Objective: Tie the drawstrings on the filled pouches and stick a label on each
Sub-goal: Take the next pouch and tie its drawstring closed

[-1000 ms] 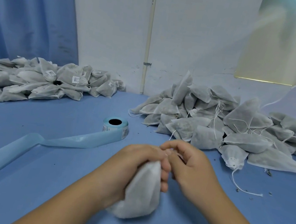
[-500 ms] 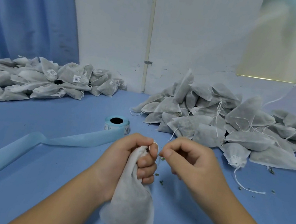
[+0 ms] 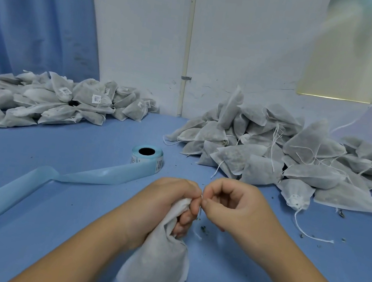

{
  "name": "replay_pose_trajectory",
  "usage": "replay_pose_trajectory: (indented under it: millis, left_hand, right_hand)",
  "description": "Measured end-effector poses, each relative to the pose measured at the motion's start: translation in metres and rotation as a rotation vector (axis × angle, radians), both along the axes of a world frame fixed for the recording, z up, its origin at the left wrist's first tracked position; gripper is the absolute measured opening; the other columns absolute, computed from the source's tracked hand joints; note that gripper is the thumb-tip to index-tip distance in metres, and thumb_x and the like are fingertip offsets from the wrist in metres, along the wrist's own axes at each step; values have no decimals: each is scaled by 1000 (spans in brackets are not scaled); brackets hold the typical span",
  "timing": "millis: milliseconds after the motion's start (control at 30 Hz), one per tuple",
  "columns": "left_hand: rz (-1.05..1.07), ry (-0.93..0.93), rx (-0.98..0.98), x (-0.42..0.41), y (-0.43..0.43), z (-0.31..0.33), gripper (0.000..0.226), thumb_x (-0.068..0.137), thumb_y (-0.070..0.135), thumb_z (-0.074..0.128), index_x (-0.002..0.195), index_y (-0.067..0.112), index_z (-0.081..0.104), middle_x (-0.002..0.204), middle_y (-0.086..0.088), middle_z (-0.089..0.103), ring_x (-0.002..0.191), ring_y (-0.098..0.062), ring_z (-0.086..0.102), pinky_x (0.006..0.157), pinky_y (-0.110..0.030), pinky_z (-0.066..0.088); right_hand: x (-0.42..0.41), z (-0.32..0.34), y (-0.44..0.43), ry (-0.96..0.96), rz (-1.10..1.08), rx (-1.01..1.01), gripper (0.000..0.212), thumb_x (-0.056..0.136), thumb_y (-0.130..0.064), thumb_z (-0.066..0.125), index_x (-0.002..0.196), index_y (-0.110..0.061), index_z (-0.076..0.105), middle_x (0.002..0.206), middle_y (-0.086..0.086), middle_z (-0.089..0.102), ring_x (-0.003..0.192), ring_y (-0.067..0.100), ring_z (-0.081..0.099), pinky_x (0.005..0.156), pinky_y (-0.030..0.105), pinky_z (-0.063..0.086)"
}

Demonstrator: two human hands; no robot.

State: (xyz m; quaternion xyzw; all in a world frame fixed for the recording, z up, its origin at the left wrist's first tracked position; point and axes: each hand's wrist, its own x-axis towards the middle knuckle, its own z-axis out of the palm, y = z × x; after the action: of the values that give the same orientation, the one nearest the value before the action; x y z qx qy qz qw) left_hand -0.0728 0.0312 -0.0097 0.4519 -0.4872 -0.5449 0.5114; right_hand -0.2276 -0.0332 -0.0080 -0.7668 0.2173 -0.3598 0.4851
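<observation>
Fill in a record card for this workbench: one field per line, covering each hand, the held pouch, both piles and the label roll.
left hand: grips the neck of the held pouch
right hand: pinches at that neck, apparently on the drawstring
held pouch: filled, no label showing
left pile: pouches, several showing white labels
right pile: pouches with no labels showing, strings loose
label roll: lies flat on the table, blue backing strip trailing to the left

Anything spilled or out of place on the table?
Dark crumbs lie scattered on the blue table right of the pouch the left hand grips, likely leaked filling. Empty liner from the label roll trails leftward.
</observation>
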Motion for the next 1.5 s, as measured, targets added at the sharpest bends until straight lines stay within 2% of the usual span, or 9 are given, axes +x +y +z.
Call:
replay_pose_trajectory:
  millis: [267, 433, 533, 667, 1000, 1167, 1333, 1367, 1500]
  left_hand:
    - [15, -159, -12, 3, 3, 6, 25, 78, 28, 57, 59, 13, 60, 57, -7, 50, 45, -17, 44, 50, -26, 39]
    - [54, -188, -18, 6, 2, 8, 20, 75, 29, 61, 59, 17, 67, 62, -6, 57, 45, -16, 45, 49, -25, 39]
    - [102, -235, -44, 4, 3, 7, 18, 66, 35, 69, 60, 18, 69, 68, -6, 61, 45, -16, 47, 48, -24, 40]
    - [174, -292, -79, 2, 3, 7, 33, 54, 47, 71, 62, 15, 71, 72, -18, 56, 46, -19, 45, 47, -26, 39]
    - [247, -313, -108, 1, 0, 2, 33, 53, 44, 74, 60, 12, 68, 66, -19, 55, 44, -17, 50, 46, -24, 42]
    - [313, -417, -153, 5, -1, -1, 31, 66, 40, 73, 62, 11, 62, 50, -3, 52, 48, -18, 55, 52, -28, 48]
    - [303, -348, -158, 5, 0, 2, 30, 71, 38, 72, 66, 10, 64, 54, -4, 53, 49, -20, 53, 50, -26, 49]
    - [306, -338, -161, 5, 0, 2, 28, 74, 38, 72, 65, 12, 64, 55, -5, 53, 49, -21, 52, 50, -27, 49]
    - [313, -337, -168, 3, 0, 1, 30, 79, 39, 69, 67, 12, 64, 54, -3, 54, 49, -21, 52, 54, -34, 50]
  right_hand:
    - [2, -1, 2, 71, 7, 44, 8, 67, -19, 57, 62, -21, 63, 64, 9, 52, 53, 14, 38, 48, 23, 32]
    - [0, -2, -1, 100, 0, 34, 9, 67, -18, 55, 62, -21, 62, 55, 1, 47, 50, 13, 40, 50, 25, 35]
    - [0, -2, -3, 117, -1, 44, 8, 67, -18, 55, 61, -20, 61, 59, 6, 47, 54, 18, 39, 54, 33, 33]
    - [-1, -1, -4, 135, -8, 46, 10, 66, -19, 55, 59, -23, 61, 57, 4, 47, 55, 18, 40, 54, 33, 33]
    - [-1, -3, -5, 149, 4, 57, 10, 67, -22, 55, 60, -25, 62, 53, 0, 54, 54, 18, 44, 55, 35, 35]
    - [-1, -4, -5, 157, 10, 56, 10, 68, -22, 55, 61, -25, 61, 52, -2, 53, 53, 16, 45, 54, 33, 36]
    - [-1, -3, -7, 58, -15, 112, 3, 70, -24, 62, 72, -22, 62, 63, 2, 59, 57, 19, 56, 55, 33, 42]
    - [-1, -2, -7, 21, -2, 133, 9, 72, -23, 65, 78, -18, 61, 68, 3, 60, 58, 19, 59, 53, 31, 44]
    - [2, -1, -3, -52, 12, 194, 18, 83, -3, 70, 95, -8, 57, 72, 3, 64, 63, 21, 65, 50, 26, 46]
